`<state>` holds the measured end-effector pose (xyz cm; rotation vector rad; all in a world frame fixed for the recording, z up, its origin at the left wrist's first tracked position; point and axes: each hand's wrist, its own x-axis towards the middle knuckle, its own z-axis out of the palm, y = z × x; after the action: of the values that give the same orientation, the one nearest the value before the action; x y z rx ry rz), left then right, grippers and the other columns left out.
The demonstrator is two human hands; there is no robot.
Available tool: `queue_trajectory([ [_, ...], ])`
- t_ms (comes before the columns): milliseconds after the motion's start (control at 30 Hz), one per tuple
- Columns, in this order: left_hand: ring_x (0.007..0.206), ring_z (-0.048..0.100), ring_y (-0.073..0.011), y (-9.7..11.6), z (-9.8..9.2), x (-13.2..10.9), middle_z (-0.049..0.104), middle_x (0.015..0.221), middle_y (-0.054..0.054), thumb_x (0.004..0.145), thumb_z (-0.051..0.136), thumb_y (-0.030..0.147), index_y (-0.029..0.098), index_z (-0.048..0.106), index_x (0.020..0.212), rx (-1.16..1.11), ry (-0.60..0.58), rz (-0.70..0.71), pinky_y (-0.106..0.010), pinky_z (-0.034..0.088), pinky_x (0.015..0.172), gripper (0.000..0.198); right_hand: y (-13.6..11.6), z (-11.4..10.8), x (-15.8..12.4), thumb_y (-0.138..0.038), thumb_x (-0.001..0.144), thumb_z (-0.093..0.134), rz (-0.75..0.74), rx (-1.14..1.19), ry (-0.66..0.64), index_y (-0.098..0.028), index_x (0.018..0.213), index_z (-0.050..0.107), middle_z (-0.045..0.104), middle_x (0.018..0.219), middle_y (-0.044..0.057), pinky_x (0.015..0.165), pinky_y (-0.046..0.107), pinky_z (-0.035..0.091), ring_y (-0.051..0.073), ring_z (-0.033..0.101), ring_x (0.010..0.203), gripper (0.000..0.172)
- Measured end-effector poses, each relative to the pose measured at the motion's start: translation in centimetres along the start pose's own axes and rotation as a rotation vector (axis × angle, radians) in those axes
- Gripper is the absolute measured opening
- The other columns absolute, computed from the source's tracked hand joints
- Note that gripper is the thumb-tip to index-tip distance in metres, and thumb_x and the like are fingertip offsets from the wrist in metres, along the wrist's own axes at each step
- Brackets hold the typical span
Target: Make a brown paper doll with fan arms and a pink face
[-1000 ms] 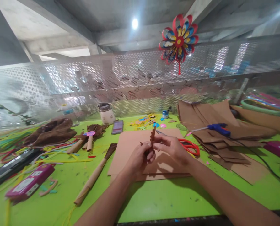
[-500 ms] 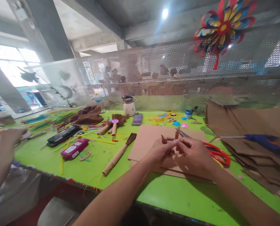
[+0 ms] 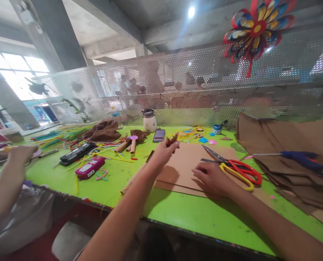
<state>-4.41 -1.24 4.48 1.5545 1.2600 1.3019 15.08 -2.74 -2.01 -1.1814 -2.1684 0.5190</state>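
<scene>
My left hand (image 3: 162,155) is raised over the left part of the brown paper sheets (image 3: 188,156), its fingers closed on a small folded piece of brown paper (image 3: 175,138). My right hand (image 3: 209,177) rests low over the sheets' right side, fingers loosely bent and apart, with nothing visible in them. Right beside it lie scissors (image 3: 255,177) with one red and one yellow handle, blades partly apart. A rolled brown paper stick (image 3: 131,181) is mostly covered by my left forearm.
Stacked brown paper (image 3: 289,132) and a blue-handled tool (image 3: 300,159) lie at right. A phone (image 3: 159,135), a jug (image 3: 149,121) and a paint jar (image 3: 217,129) stand farther back. A magenta device (image 3: 90,168) lies left, near another person's arm (image 3: 12,177).
My hands, together before, have parted. The left moved left and up with the brown paper piece; the right dropped toward the sheets, and more of the scissors now shows.
</scene>
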Motion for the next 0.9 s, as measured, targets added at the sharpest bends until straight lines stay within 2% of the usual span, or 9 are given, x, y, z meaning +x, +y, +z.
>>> queue_trajectory([
  [67,0.056,0.044,-0.0103,0.4,-3.4,-0.4,0.053,0.061,0.0,0.071,0.058,0.036,0.014,0.057,0.068,0.146,0.023,0.038,-0.022,0.033,0.055,0.022,0.4,0.4,0.0,-0.033,0.082,0.048,0.005,-0.027,-0.057,-0.017,0.067,0.063,0.065,0.066,0.005,0.058,0.027,0.035,0.017,0.054,0.062,0.026],
  [133,0.06,0.047,-0.0129,0.0,-7.0,-1.6,0.056,0.062,0.0,0.07,0.057,0.034,0.015,0.058,0.069,0.309,0.095,0.034,-0.024,0.035,0.058,0.019,0.7,0.7,0.0,-0.03,0.081,0.048,0.003,-0.036,-0.086,-0.016,0.07,0.065,0.066,0.071,0.006,0.06,0.027,0.036,0.017,0.055,0.065,0.024],
  [233,0.059,0.049,-0.0156,-1.6,-11.8,-4.3,0.059,0.063,-0.001,0.066,0.058,0.032,0.016,0.061,0.071,0.528,0.163,-0.081,-0.025,0.033,0.057,0.017,0.9,0.8,0.1,-0.029,0.08,0.047,-0.025,-0.031,-0.108,-0.016,0.071,0.065,0.066,0.073,0.007,0.061,0.027,0.036,0.017,0.056,0.067,0.024],
  [300,0.061,0.051,-0.0178,-2.7,-13.8,-6.2,0.06,0.061,-0.002,0.063,0.06,0.034,0.017,0.061,0.066,0.656,0.179,-0.16,-0.025,0.032,0.056,0.018,1.0,0.8,0.1,-0.027,0.08,0.047,-0.055,-0.029,-0.112,-0.016,0.07,0.065,0.066,0.073,0.007,0.061,0.026,0.035,0.017,0.055,0.067,0.023],
  [400,0.061,0.053,-0.0198,-4.0,-14.4,-7.9,0.06,0.059,-0.003,0.062,0.06,0.045,0.016,0.062,0.064,0.857,0.128,-0.256,-0.025,0.03,0.054,0.028,1.1,0.9,0.1,-0.027,0.079,0.047,-0.069,-0.043,-0.11,-0.015,0.067,0.064,0.066,0.071,0.007,0.06,0.025,0.035,0.016,0.054,0.066,0.024],
  [500,0.063,0.055,-0.0187,-4.9,-13.4,-8.0,0.063,0.066,-0.002,0.061,0.06,0.046,0.017,0.065,0.076,0.965,0.005,-0.333,-0.023,0.031,0.055,0.032,1.4,1.2,0.3,-0.028,0.079,0.047,-0.051,-0.06,-0.094,-0.014,0.066,0.064,0.066,0.07,0.007,0.059,0.025,0.034,0.016,0.054,0.065,0.025],
  [667,0.059,0.054,-0.018,-5.1,-12.6,-6.6,0.06,0.061,-0.001,0.06,0.06,0.038,0.017,0.066,0.075,1.031,0.087,-0.341,-0.023,0.028,0.051,0.027,2.0,1.7,0.6,-0.027,0.078,0.047,-0.071,-0.043,-0.089,-0.013,0.066,0.064,0.066,0.07,0.007,0.059,0.024,0.033,0.015,0.053,0.064,0.025],
  [800,0.056,0.053,-0.0175,-3.8,-14.3,-6.1,0.057,0.058,-0.002,0.069,0.052,0.047,0.012,0.065,0.084,1.011,0.191,-0.345,-0.023,0.028,0.049,0.04,2.1,1.7,0.6,-0.027,0.078,0.047,-0.084,-0.02,-0.075,-0.013,0.068,0.065,0.067,0.072,0.008,0.059,0.024,0.034,0.015,0.053,0.065,0.025],
  [900,0.05,0.051,-0.0162,-2.3,-15.2,-6.1,0.054,0.052,0.0,0.068,0.053,0.049,0.012,0.064,0.079,0.959,0.315,-0.334,-0.023,0.028,0.046,0.04,1.9,1.5,0.6,-0.026,0.076,0.048,-0.065,-0.006,-0.088,-0.013,0.068,0.066,0.066,0.073,0.008,0.058,0.024,0.033,0.015,0.053,0.065,0.023],
])
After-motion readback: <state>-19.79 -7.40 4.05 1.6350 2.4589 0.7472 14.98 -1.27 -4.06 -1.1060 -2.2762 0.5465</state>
